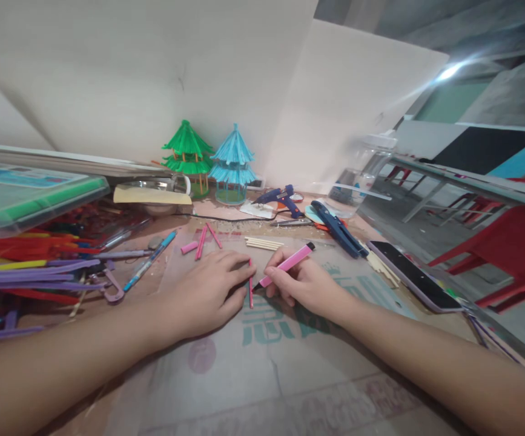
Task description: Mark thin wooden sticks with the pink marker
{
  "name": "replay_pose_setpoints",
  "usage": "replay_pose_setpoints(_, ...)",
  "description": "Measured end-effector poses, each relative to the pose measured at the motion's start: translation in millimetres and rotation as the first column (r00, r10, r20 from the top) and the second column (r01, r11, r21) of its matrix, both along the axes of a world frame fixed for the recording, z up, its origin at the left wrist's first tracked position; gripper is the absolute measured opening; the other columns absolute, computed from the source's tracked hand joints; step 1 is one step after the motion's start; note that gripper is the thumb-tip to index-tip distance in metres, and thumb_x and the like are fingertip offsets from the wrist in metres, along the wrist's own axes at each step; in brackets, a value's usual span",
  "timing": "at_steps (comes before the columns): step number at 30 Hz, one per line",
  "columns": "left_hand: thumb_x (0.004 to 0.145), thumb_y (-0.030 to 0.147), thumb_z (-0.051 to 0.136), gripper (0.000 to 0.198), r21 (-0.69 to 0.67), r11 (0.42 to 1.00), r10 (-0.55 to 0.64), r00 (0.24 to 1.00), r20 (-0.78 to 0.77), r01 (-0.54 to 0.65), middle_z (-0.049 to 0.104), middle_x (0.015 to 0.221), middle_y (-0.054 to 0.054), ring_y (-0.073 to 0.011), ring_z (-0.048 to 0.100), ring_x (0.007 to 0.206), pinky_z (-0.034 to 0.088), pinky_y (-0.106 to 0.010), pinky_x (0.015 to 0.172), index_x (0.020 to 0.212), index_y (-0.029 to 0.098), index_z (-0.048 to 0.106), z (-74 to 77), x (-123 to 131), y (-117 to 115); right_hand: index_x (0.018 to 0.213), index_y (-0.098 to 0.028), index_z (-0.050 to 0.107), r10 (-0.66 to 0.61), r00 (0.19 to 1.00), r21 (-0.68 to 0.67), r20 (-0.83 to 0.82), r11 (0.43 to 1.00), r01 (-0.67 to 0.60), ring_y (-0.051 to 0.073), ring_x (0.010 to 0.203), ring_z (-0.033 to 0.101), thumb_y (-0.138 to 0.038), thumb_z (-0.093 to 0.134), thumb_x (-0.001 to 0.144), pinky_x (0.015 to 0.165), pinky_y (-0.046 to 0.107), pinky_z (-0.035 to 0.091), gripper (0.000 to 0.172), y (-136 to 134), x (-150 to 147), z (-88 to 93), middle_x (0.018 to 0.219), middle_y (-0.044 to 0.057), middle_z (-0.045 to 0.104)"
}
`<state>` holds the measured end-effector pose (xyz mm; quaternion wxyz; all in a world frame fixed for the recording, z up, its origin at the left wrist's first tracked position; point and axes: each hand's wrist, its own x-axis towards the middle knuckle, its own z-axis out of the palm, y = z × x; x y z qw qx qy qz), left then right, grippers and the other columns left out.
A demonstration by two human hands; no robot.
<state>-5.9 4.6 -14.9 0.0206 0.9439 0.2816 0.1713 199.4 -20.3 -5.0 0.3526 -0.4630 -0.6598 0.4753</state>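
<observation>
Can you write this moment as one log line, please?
left hand: touching pink stick | right hand: holding pink marker, tip at stick | nearby: pale sticks, pink cap | back: green model pagoda, blue model pagoda

On the tabletop (253, 226), near centre, a sheet (226, 387). Over its middle, a thin stick (251, 297), far end at the left grip (208, 287); just right of it, a marker (292, 261) in the right grip (303, 278). Farther, a cap (189, 247) left of short sticks (200, 243). Far behind, two model pavilions (186, 154) side by side, left of a glue gun (284, 198). Left of the sheet, a pen (151, 260); farther left, loose strips (39, 278). To the right, a phone (414, 275), nearer than a hand tool (337, 229).
</observation>
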Motion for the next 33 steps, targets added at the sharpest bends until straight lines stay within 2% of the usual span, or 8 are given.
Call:
replay_pose_setpoints(5, 0.093, 0.022, 0.043, 0.038, 0.003, 1.000, -0.003, 1.000, 0.009, 0.003, 0.059, 0.126, -0.014, -0.0276, 0.053, 0.117, 0.045, -0.048, 0.099, 0.126, 0.014, 0.060, -0.1, 0.1, 0.4, 0.077, -0.021, 0.047, 0.039, 0.999, -0.018, 0.004, 0.999, -0.039, 0.006, 0.039, 0.043, -0.037, 0.058, 0.083, 0.038, 0.018, 0.033, 0.021, -2.0, 0.0, 2.3, 0.056, -0.004, 0.060)
replay_pose_setpoints(16, 0.091, 0.021, 0.044, 0.040, 0.004, 1.000, -0.005, 1.000, -0.002, 0.005, 0.059, 0.125, -0.013, -0.0274, 0.053, 0.117, 0.045, -0.048, 0.098, 0.128, 0.016, 0.058, -0.2, -0.4, 0.4, 0.080, -0.020, 0.047, -0.032, 0.999, 0.011, -0.002, 0.999, 0.032, 0.006, 0.034, 0.044, -0.041, 0.056, 0.084, 0.035, 0.018, 0.032, 0.023, 1.0, -0.7, -0.7, 0.059, -0.005, 0.060)
replay_pose_setpoints(25, 0.093, 0.022, 0.044, 0.037, -0.005, 1.000, -0.002, 1.000, 0.001, 0.002, 0.060, 0.125, -0.014, -0.0280, 0.053, 0.116, 0.045, -0.047, 0.098, 0.125, 0.014, 0.060, -0.6, -0.1, 0.3, 0.077, -0.020, 0.047, 0.120, 0.992, -0.001, -0.025, 0.993, -0.120, 0.007, 0.042, 0.045, -0.038, 0.060, 0.083, 0.040, 0.018, 0.033, 0.023, -2.7, 0.4, 2.7, 0.055, -0.004, 0.060)
replay_pose_setpoints(30, 0.093, 0.022, 0.044, 0.037, -0.009, 1.000, -0.001, 1.000, 0.007, 0.001, 0.060, 0.125, -0.013, -0.0274, 0.054, 0.116, 0.046, -0.047, 0.098, 0.125, 0.016, 0.060, -0.3, 0.3, 0.5, 0.078, -0.021, 0.046, 0.068, 0.997, -0.015, -0.028, 0.998, -0.068, 0.006, 0.040, 0.042, -0.038, 0.060, 0.083, 0.039, 0.018, 0.031, 0.023, -2.8, -0.5, 2.1, 0.056, -0.004, 0.060)
replay_pose_setpoints(33, 0.093, 0.023, 0.045, 0.036, -0.013, 1.000, 0.000, 1.000, 0.002, 0.000, 0.060, 0.125, -0.013, -0.0272, 0.054, 0.116, 0.046, -0.046, 0.098, 0.124, 0.017, 0.061, 0.1, 0.4, 0.7, 0.079, -0.020, 0.046, 0.090, 0.995, -0.015, -0.035, 0.996, -0.091, 0.006, 0.041, 0.044, -0.039, 0.059, 0.084, 0.040, 0.018, 0.033, 0.024, -2.3, 0.0, 1.4, 0.057, -0.003, 0.062)
